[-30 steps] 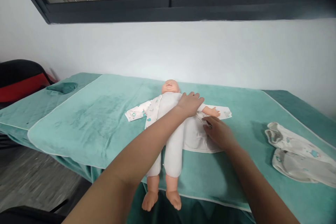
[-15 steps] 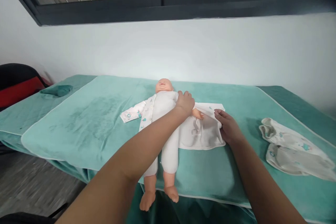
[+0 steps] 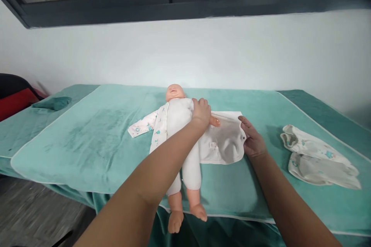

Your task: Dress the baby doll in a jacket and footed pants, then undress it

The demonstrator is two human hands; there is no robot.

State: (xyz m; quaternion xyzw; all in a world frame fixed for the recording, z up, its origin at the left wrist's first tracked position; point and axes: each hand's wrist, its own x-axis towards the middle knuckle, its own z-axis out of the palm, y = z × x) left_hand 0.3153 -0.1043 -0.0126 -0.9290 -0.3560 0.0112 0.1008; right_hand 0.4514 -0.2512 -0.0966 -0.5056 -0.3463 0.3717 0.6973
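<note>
A baby doll (image 3: 181, 112) with a white cloth body lies on its back, feet toward me. One sleeve of a printed white baby shirt (image 3: 222, 139) covers the doll's arm on the left side; the shirt's other half is spread inside-up on the right. My left hand (image 3: 202, 112) is closed around the doll's upper arm on the right, and the doll's bare hand (image 3: 215, 121) sticks out past it over the cloth. At the spread half's outer edge, my right hand (image 3: 252, 137) pinches the fabric beside a small snap.
Folded printed baby pants (image 3: 321, 158) lie on the right of the teal bed cover (image 3: 78, 142). A white wall and a dark window frame (image 3: 101, 11) rise behind. A red and black object (image 3: 17, 98) stands at the far left.
The shirt's loose half is spread flatter, its inside label now plainer. The doll's legs have shifted right relative to its head. Both hands keep their places on arm and cloth.
</note>
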